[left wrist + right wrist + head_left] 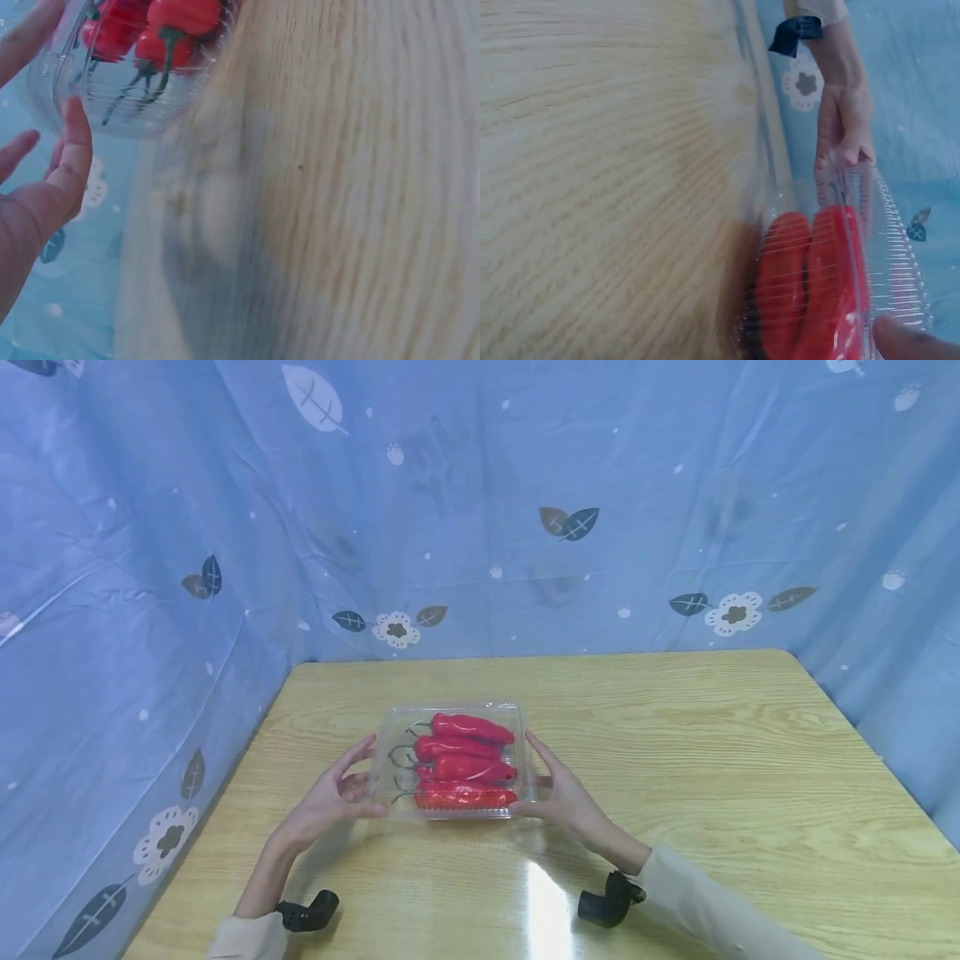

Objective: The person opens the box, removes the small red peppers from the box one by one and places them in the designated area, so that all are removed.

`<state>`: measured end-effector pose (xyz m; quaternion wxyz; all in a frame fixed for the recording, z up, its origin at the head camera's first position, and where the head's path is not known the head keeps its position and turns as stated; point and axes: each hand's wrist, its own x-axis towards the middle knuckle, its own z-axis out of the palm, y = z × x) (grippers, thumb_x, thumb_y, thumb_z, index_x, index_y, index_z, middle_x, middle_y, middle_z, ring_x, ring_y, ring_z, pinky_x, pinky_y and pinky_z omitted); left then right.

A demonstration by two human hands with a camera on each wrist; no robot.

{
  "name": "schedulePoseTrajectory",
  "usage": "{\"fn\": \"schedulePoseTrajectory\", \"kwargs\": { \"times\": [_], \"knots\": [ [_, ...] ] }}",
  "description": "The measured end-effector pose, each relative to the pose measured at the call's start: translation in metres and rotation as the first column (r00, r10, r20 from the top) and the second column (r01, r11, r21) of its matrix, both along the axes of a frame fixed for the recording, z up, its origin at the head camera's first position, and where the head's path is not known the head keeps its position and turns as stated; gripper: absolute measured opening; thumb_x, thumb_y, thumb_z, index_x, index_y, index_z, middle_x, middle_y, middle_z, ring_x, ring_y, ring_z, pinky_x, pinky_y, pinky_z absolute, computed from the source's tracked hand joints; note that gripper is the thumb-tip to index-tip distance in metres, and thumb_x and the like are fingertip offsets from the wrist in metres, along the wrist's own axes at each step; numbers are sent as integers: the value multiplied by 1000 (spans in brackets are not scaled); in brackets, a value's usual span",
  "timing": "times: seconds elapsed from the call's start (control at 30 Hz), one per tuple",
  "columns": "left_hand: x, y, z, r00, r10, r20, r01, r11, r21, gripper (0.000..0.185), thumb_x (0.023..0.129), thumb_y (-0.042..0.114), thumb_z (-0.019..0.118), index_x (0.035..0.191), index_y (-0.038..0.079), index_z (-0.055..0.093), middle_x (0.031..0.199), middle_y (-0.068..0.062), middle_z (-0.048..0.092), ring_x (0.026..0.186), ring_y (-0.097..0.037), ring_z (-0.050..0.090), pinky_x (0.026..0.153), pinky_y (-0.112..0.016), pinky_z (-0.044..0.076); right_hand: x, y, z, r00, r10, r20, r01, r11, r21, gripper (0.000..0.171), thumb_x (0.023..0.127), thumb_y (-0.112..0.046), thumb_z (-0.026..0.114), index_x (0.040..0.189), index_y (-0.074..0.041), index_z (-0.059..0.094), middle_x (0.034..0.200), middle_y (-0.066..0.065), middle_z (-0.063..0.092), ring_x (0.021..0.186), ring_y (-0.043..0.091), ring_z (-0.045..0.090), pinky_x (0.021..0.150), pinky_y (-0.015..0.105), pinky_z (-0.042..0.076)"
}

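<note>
Two pale sleeves (712, 902) show at the near side, with a black wrist device (303, 916) by each. Between them we see a bright white glare (550, 910) on the pale, wood-grained desk (712, 760). Farther in, the left hand (327, 802) and the right hand (567, 802) have a clear plastic box (397, 727) between them, each grip holding one end. It is left of the desk's middle, with red peppers (465, 767) inside; whether its base touches the desk we cannot tell. Beyond the desk's far edge hangs a blue curtain (480, 485) printed with leaves and flowers, which also lines the left and right sides.
</note>
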<state>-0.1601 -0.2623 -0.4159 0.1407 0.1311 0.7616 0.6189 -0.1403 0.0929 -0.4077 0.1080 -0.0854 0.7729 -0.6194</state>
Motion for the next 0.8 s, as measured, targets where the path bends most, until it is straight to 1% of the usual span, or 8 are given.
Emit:
{"fn": "schedulePoseTrajectory", "kwargs": {
  "times": [0.1, 0.2, 0.27, 0.43, 0.57, 0.67, 0.8],
  "knots": [
    [0, -1, -2, 1000, 18, -4, -18, 1000, -10, 98, 74, 1, 79, 153, 16, 22, 149, -19, 24, 132, -47, 33, 89, -31, 48, 0, -1, -1, 999, -44, -18, 45, 999, 19, 104, 70, 5, 80, 153, -14, 21, 154, 23, 20, 114, 41, 54, 68, 31, 56],
    [1, -1, -2, 999, 24, -24, -24, 1000, -12, 95, 75, 1, 79, 152, 14, 25, 147, -21, 30, 131, -46, 35, 92, -28, 46, 0, -2, -1, 997, -77, -18, 78, 997, 21, 105, 68, 7, 81, 153, -12, 23, 153, 21, 23, 110, 38, 56, 69, 32, 56],
    [1, -1, -1, 999, 25, -40, -25, 1000, -5, 94, 75, 0, 79, 152, 12, 26, 145, -22, 34, 130, -46, 36, 93, -25, 45, -1, -2, -1, 995, -98, -12, 98, 995, 27, 104, 67, 6, 82, 152, -11, 25, 151, 19, 27, 109, 35, 56, 69, 31, 55],
    [1, 0, 0, 998, 18, -53, -18, 1000, 17, 95, 75, -3, 78, 152, 9, 24, 144, -24, 36, 130, -46, 36, 92, -24, 45, -1, -4, -2, 991, -133, -4, 133, 990, 54, 101, 66, 6, 83, 150, -5, 28, 140, 19, 39, 105, 31, 56, 71, 30, 55],
    [0, 0, -1, 998, 31, -50, -30, 999, 23, 96, 74, -4, 78, 152, 10, 24, 143, -24, 37, 129, -46, 37, 92, -25, 47, 1, -6, -4, 988, -146, -40, 149, 986, 70, 98, 67, 5, 82, 149, -2, 29, 132, 21, 45, 105, 32, 57, 77, 33, 54],
    [0, 0, -1, 998, 44, -48, -42, 999, 28, 97, 73, -4, 79, 152, 10, 24, 143, -24, 38, 128, -46, 38, 91, -26, 47, 3, -7, -5, 985, -153, -77, 160, 983, 87, 94, 71, 4, 81, 149, -2, 29, 124, 20, 51, 107, 34, 57, 82, 35, 53],
    [1, 0, -2, 997, 55, -48, -54, 998, 30, 97, 74, -4, 79, 152, 11, 24, 144, -23, 38, 129, -45, 38, 91, -26, 47, 6, -7, -7, 981, -146, -125, 159, 983, 94, 88, 75, 3, 78, 148, 0, 29, 117, 20, 54, 108, 37, 58, 82, 34, 53]
  ]
}}
